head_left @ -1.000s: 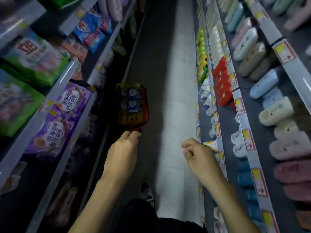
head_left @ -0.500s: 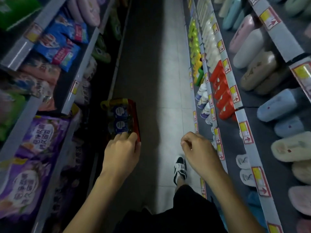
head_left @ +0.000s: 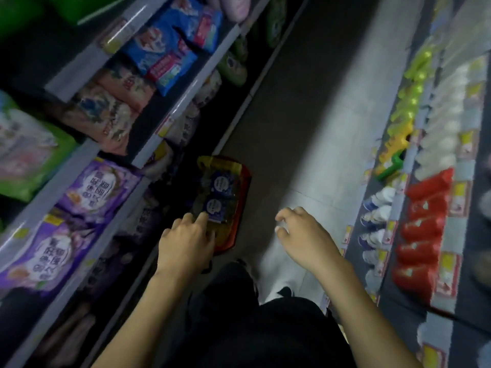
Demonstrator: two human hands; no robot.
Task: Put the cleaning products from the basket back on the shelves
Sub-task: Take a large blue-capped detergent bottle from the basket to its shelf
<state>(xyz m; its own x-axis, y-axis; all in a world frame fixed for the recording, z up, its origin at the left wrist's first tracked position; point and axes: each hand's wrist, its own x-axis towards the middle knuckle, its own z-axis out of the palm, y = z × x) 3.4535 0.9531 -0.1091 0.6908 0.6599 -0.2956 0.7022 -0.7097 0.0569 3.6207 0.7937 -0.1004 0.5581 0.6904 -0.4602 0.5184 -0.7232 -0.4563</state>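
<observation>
Red basket (head_left: 246, 181) near edge hidden behind left hand (head_left: 186, 243); blue packs (head_left: 221, 185) blurred.

left hand (head_left: 186, 243) lower, touching blue pack (head_left: 215, 206)

Two hands are in view: the left hand (head_left: 186, 243) and the right hand (head_left: 305, 235). One red basket (head_left: 243, 203) stands just ahead of the left hand, with two blue packs (head_left: 221, 183) in it. Left of the left hand lie two purple bags (head_left: 98, 187). The red packs (head_left: 425, 208) right of the right hand are too blurred to count.
</observation>
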